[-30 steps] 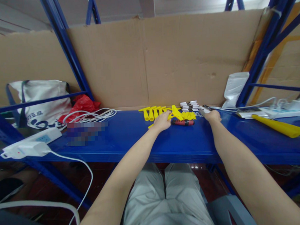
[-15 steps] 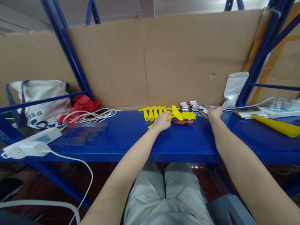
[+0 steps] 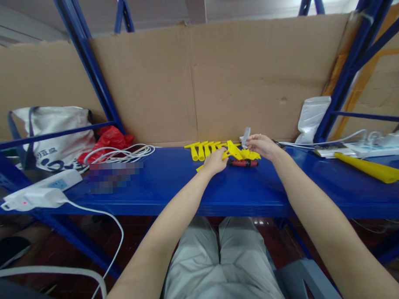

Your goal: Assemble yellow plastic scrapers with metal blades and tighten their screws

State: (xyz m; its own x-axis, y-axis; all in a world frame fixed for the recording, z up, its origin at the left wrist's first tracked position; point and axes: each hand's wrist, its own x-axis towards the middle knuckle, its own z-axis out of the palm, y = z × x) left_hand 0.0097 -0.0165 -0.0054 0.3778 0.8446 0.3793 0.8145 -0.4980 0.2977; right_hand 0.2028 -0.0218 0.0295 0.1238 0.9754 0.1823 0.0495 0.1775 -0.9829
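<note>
My left hand (image 3: pixel 216 161) is closed around a yellow plastic T-shaped handle (image 3: pixel 234 151), whose wide head points right. Between the fingertips of my right hand (image 3: pixel 262 146) stands a flat grey blade-like strip (image 3: pixel 246 136), tilted upright just beyond the yellow head. Below the head lies a red and black screwdriver handle (image 3: pixel 245 163). A small heap of yellow plastic pieces (image 3: pixel 251 154) sits between my hands. Left of them, several similar yellow T-shaped handles (image 3: pixel 201 151) lie in a row. My right hand mostly hides the white stack behind it.
A blue shelf (image 3: pixel 174 189) carries everything, with a cardboard wall (image 3: pixel 243 78) behind. At left are a white cloth bag (image 3: pixel 61 132), a red plastic bag (image 3: pixel 110 139), coiled white cable (image 3: pixel 130 154) and a power strip (image 3: pixel 44 190). A yellow sheet (image 3: pixel 372 166) lies right.
My right hand has moved left from the right end of the pieces, bringing the grey strip up beside the yellow head. My left hand stays almost in place.
</note>
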